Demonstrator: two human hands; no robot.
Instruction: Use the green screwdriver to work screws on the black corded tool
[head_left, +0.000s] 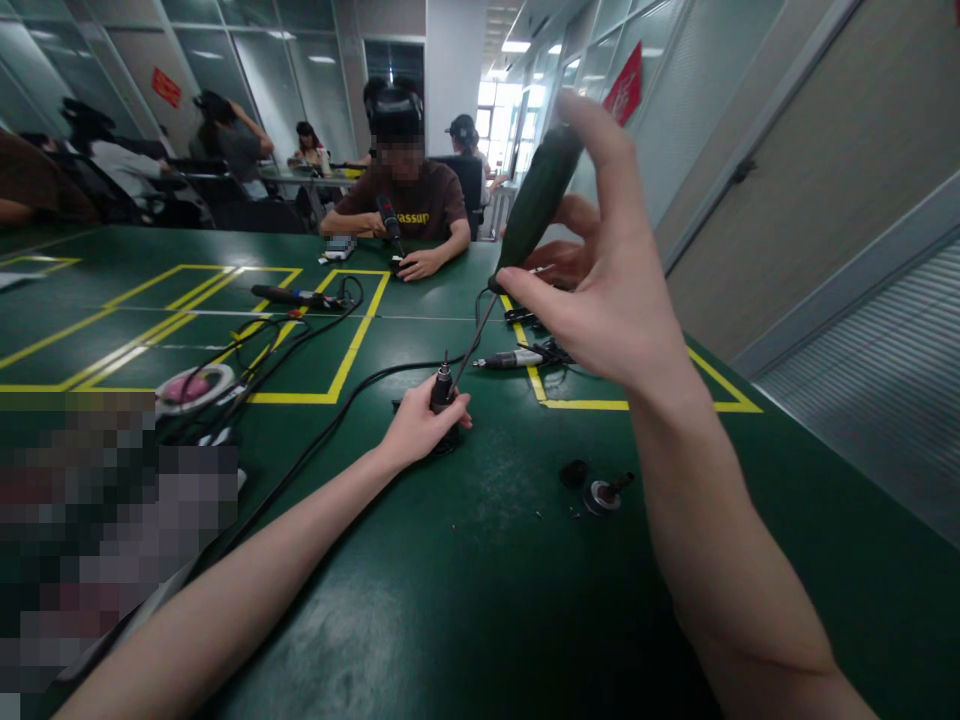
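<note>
Yellow letters [414, 218] "assup" show on a brown T-shirt [436, 192].

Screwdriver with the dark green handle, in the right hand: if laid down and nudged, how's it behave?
The screwdriver with the rounded dark green handle is likely stiff: its thin shaft runs straight. Probably handle-heavy, as the handle is far thicker than the shaft. May roll in an arc, given that rounded handle and the flat green table.
</note>
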